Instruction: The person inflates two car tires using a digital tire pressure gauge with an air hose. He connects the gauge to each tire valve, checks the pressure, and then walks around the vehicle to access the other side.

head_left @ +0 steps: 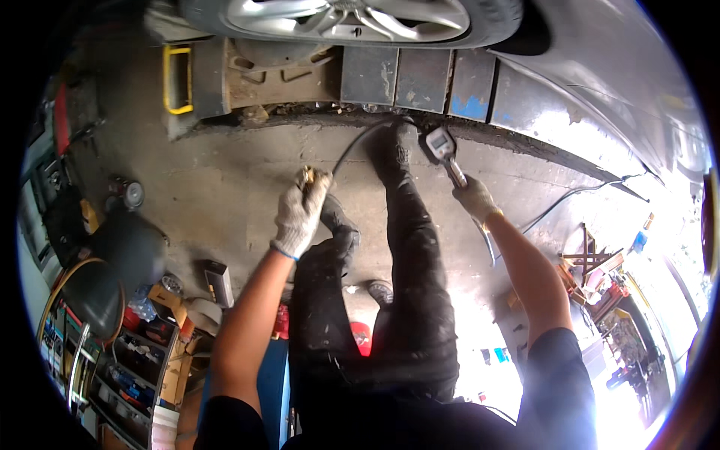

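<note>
My left hand (300, 210), in a white knit glove, is closed round a small brass hose fitting (309, 175). A black hose (352, 146) curves up from that hand toward the digital inflator gauge (439, 142). My right hand (474, 196), also gloved, grips that gauge by its metal handle, with its display facing up and a lever hanging below. Above both hands, at the top, is a car wheel (352, 16) with silver spokes and a dark tyre (495, 19).
A metal ramp (369, 73) with a yellow handle (177, 79) runs under the wheel. The car body (622, 67) fills the upper right. Cluttered shelving (135, 367) and a blue cabinet (276, 382) are lower left; wooden pieces (589, 259) lie at the right. My legs stand on concrete (225, 172).
</note>
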Action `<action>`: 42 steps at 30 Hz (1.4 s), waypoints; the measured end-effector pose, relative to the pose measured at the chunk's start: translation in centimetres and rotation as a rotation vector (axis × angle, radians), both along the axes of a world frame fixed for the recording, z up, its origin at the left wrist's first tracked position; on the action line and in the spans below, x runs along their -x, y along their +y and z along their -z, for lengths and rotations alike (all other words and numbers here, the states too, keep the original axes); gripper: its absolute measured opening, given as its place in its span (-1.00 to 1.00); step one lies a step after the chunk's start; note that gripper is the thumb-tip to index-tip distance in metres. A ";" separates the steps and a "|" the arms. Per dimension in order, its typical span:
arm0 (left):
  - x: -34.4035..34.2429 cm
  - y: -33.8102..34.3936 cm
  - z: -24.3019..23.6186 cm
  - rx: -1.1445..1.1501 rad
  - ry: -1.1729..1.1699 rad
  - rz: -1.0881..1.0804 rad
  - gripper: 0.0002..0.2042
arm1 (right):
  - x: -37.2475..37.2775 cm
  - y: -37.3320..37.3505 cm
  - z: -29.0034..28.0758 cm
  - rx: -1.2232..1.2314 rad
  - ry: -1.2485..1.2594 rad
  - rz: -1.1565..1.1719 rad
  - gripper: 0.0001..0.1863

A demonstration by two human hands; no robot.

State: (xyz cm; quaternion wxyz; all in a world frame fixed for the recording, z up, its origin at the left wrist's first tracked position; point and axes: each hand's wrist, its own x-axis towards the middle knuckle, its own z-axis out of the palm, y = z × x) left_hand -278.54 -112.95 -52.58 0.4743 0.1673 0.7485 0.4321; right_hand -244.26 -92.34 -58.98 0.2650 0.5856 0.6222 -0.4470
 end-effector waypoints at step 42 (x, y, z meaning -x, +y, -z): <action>5.4 14.5 25.4 -0.019 0.508 1.126 -0.66 | 17.2 0.0 -2.6 0.012 0.889 -1.348 -0.74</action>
